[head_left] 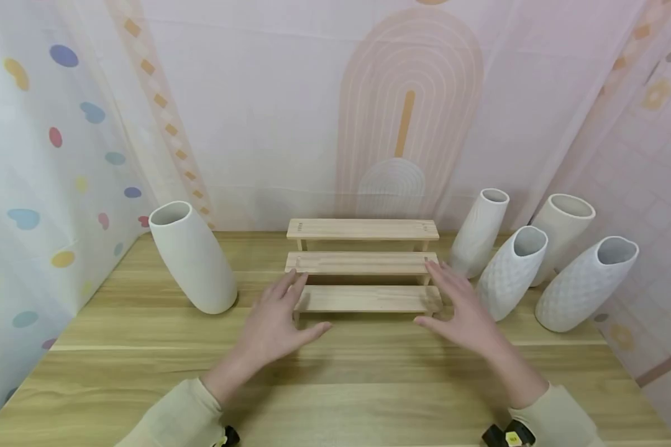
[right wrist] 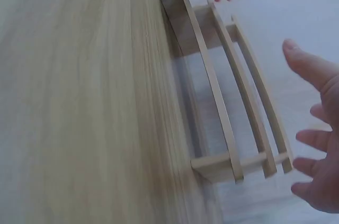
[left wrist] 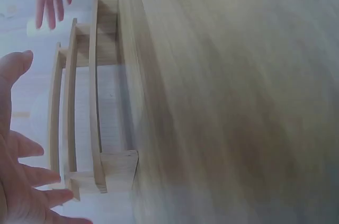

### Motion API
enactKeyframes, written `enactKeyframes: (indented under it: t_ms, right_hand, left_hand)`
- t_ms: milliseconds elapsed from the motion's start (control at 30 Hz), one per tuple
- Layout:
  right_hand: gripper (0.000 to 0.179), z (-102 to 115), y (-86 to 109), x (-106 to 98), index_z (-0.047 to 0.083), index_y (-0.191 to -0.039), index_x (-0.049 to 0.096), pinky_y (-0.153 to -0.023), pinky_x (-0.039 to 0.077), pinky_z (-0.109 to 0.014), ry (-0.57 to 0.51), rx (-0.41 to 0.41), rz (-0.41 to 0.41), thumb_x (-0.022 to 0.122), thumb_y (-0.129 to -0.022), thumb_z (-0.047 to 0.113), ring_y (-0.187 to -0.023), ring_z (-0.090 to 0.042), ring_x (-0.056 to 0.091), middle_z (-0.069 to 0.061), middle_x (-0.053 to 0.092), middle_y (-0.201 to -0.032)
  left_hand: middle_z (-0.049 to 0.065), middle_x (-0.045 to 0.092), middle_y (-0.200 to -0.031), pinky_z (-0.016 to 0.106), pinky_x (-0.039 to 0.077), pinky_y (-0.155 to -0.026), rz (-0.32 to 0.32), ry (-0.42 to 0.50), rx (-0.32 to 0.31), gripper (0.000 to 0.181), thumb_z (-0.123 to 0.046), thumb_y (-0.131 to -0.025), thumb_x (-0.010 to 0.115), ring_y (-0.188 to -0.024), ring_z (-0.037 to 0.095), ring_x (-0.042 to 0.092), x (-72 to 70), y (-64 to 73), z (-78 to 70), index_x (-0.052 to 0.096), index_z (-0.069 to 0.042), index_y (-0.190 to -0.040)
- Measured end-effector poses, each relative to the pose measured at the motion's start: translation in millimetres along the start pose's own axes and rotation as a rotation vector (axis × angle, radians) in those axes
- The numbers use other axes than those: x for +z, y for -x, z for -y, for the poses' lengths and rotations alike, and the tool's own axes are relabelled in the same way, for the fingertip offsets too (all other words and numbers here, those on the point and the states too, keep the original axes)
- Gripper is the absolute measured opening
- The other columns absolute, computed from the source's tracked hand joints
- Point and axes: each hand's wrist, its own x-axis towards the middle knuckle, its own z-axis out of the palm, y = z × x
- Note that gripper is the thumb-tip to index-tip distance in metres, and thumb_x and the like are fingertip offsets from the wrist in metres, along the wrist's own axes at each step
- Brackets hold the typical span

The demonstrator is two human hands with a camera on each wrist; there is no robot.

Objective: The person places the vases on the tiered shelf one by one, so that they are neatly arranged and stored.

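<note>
From the person's place, the head view puts a three-tiered wooden rack (head_left: 363,263) at 12 o'clock on the table (head_left: 363,403), one white vase (head_left: 192,257) at 10 to 11, and four more pale vases (head_left: 511,276) between 1 and 2. The left hand (head_left: 276,323) sits at the rack's 8 o'clock, the right hand (head_left: 464,310) at its 4, both empty, thumbs well apart from fingers. The wrist views reveal the end panels (left wrist: 119,168), mostly hidden from above; whether fingertips touch wood, I can't quite tell.
</note>
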Motion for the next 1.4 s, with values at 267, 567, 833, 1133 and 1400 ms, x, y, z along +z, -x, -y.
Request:
enactKeyframes:
  t_ms: [267,567,833,1133,1400]
  right_hand:
    - [0.083,-5.4,19.6,-18.2,0.015,-0.149,0.047,-0.106,0.036,-0.047,-0.131,0.116,-0.094,0.087,-0.077,0.014,-0.133,-0.03,0.045,-0.012,0.051,-0.146]
    - [0.083,-14.4,41.6,-48.5,-0.009,-0.14,0.049,-0.098,0.043,-0.02,-0.364,-0.049,-0.277,0.075,-0.063,-0.029,-0.123,-0.005,0.055,-0.001,0.059,-0.137]
    - [0.069,-34.1,57.9,-70.4,-0.019,-0.133,0.048,-0.094,0.045,-0.02,-0.564,-0.158,-0.447,0.082,-0.076,-0.005,-0.113,-0.013,0.063,-0.007,0.067,-0.125]
    - [0.075,-37.7,65.4,-84.3,-0.009,-0.136,0.054,-0.09,0.046,-0.015,-0.404,0.2,-0.601,0.064,-0.067,-0.036,-0.107,-0.007,0.061,0.008,0.068,-0.116]
    - [0.082,-51.7,61.8,-78.9,0.002,-0.149,0.041,-0.087,0.043,-0.009,-0.24,0.371,-0.486,0.075,-0.077,-0.016,-0.112,0.002,0.051,0.011,0.054,-0.128]
  left_hand:
    - [0.022,0.048,-0.145,0.06,0.039,-0.101,-0.094,0.188,-0.023,0.091,-0.057,-0.079,0.076,-0.13,0.044,0.045,3.9,-0.4,10.2,0.047,-0.001,-0.146]
    - [0.019,0.053,-0.139,0.051,0.054,-0.084,-0.146,0.433,-0.167,0.079,-0.042,-0.079,0.083,-0.12,0.038,0.055,-7.0,1.3,22.7,0.054,-0.004,-0.141]
    - [0.02,0.055,-0.138,0.049,0.054,-0.084,-0.104,0.539,-0.256,0.078,-0.035,-0.077,0.086,-0.114,0.035,0.062,-13.5,1.5,36.6,0.054,-0.002,-0.14]
    - [0.015,0.052,-0.143,0.038,0.054,-0.084,0.0,0.687,-0.32,0.08,-0.036,-0.08,0.085,-0.118,0.032,0.059,-12.5,0.7,54.4,0.051,-0.003,-0.144]
    - [0.017,0.048,-0.146,0.036,0.053,-0.087,0.091,0.795,-0.399,0.083,-0.038,-0.081,0.083,-0.124,0.033,0.054,-7.1,-1.2,59.6,0.046,-0.005,-0.148]
